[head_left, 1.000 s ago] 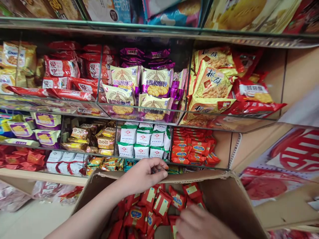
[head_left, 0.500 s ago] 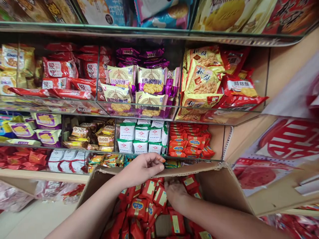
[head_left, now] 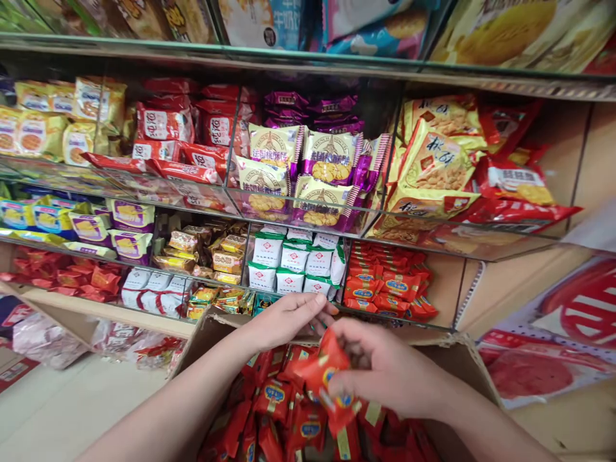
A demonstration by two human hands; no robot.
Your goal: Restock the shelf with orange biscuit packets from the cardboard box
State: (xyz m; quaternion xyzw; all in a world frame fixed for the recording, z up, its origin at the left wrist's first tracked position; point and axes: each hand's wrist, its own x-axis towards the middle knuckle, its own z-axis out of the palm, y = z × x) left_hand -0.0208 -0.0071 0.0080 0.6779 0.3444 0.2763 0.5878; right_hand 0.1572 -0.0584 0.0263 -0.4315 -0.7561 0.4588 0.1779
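Observation:
Small red snack packets (head_left: 308,428) are heaped inside a cardboard box (head_left: 462,359) in front of me. My right hand (head_left: 385,369) is closed around red snack packets (head_left: 332,375), raised above the heap and blurred by motion. My left hand (head_left: 293,317) hovers over the far rim of the box, its fingers loosely bent and apart, with nothing visible in them. The fingertips of both hands are close together. Behind them, similar red packets (head_left: 399,284) are stacked in a shelf compartment, to the right of white-and-green packets (head_left: 291,260).
Glass-fronted shelves hold purple-and-cream biscuit packs (head_left: 332,157), yellow packs (head_left: 436,157) and brown-gold packets (head_left: 228,262). A glass shelf edge (head_left: 289,59) runs across above. At right hang red-and-white printed sheets (head_left: 577,308). Plastic bags (head_left: 45,340) lie on the lower left.
My right hand has come up out of the heap with red snack packets in it, close to my left hand. The view has shifted left, and my left hand still hovers at the box rim.

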